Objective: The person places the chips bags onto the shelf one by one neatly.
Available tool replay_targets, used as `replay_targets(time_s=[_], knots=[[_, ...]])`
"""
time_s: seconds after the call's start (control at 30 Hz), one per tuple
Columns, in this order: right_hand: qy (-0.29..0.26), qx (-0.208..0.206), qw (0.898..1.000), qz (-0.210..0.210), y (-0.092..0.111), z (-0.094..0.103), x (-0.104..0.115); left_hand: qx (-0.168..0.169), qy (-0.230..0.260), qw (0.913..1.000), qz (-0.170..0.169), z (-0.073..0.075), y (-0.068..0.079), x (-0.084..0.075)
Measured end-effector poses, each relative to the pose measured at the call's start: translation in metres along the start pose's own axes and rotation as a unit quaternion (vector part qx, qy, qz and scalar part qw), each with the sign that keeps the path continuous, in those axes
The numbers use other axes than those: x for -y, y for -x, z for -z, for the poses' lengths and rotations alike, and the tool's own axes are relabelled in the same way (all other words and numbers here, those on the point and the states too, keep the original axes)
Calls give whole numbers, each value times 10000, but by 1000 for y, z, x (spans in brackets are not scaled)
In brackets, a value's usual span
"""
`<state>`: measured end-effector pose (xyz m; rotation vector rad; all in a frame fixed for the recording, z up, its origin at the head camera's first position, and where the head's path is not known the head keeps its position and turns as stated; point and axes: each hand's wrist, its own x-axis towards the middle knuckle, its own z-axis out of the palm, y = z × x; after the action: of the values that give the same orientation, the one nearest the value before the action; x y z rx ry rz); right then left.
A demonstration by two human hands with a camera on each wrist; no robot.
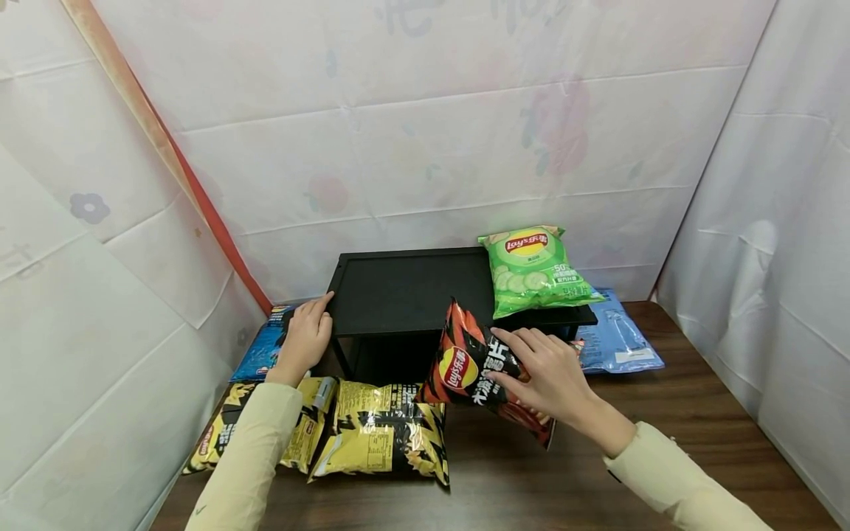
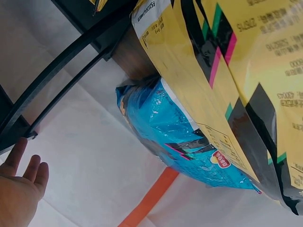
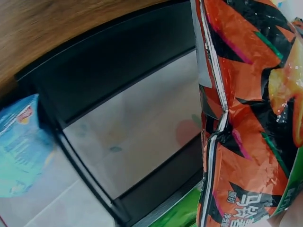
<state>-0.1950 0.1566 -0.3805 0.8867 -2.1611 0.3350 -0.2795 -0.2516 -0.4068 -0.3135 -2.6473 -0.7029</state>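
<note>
My right hand (image 1: 551, 372) grips a red and black bag of potato chips (image 1: 460, 367), held tilted in front of the black rack (image 1: 408, 291). In the right wrist view the chip bag's back seam (image 3: 220, 127) fills the right side. With its fingers extended, my left hand (image 1: 305, 339) touches the left edge of the rack's top. The left wrist view shows those fingers (image 2: 34, 168) at the rack's edge. On the rack's top right lies a green chip bag (image 1: 531, 273), its lower edge overhanging the front.
Yellow and black chip bags (image 1: 368, 439) lie on the wooden table (image 1: 617, 472) at front left, partly behind my left sleeve. A blue bag (image 1: 255, 354) is left of the rack, a light blue bag (image 1: 614, 332) right of it. Printed cloth (image 1: 412, 133) hangs behind.
</note>
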Motion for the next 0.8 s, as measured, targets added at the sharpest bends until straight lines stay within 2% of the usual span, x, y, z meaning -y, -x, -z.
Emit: replay_targets(time_s=[0.47,0.8], knots=[[-235,-321,9988,-301,-27,-6,17,35,-6,10000,4,-1,-1,2],[-219,-690,9947,-736,-46,-15,27,25,-13,10000,37,0,0,0]])
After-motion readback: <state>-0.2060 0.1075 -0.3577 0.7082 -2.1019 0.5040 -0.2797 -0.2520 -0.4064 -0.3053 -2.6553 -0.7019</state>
